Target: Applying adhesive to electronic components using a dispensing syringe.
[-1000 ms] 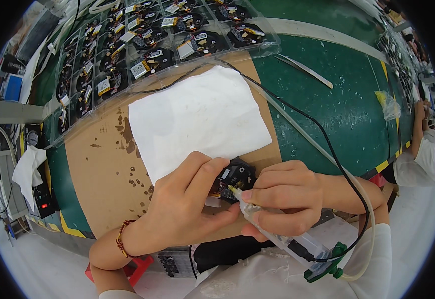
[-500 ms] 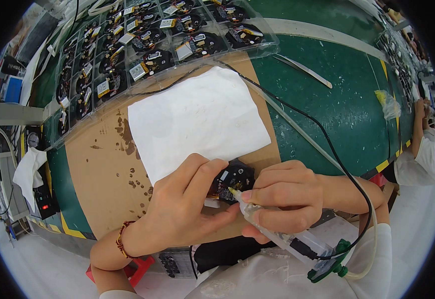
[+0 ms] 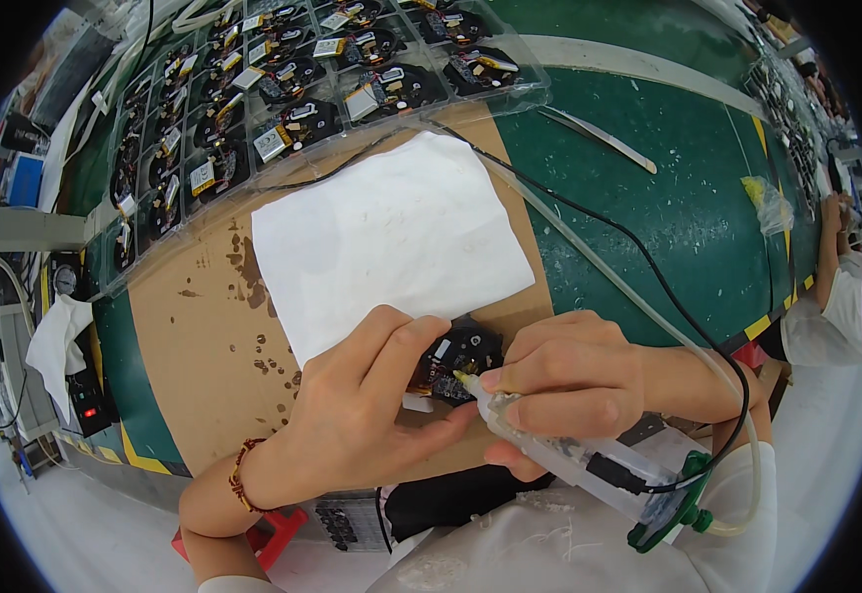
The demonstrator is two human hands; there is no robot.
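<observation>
A black round circuit assembly (image 3: 467, 346) lies near the front of the cardboard sheet (image 3: 189, 366). My left hand (image 3: 362, 400) is closed around its left side, thumb and index finger gripping it. Between the fingers of my right hand (image 3: 574, 381) is a clear dispensing syringe (image 3: 549, 457) with a green cap (image 3: 673, 514), a tube and a black cable. Its yellowish tip points down-left at the board, touching it or very close. A small white piece shows beside my left thumb. The palms hide part of the assembly.
A white cloth (image 3: 391, 242) lies on the cardboard beyond my hands. Behind it, a clear compartment tray (image 3: 347, 124) holds several similar assemblies with silver batteries. Tweezers (image 3: 599, 138) rest on the green mat (image 3: 618, 252). A black controller box (image 3: 87, 395) stands at left; another person's arm shows at far right.
The syringe's rear end has swung right and slightly up, its cable and tube shifting with it. The tip stays over the board. My left hand holds its place.
</observation>
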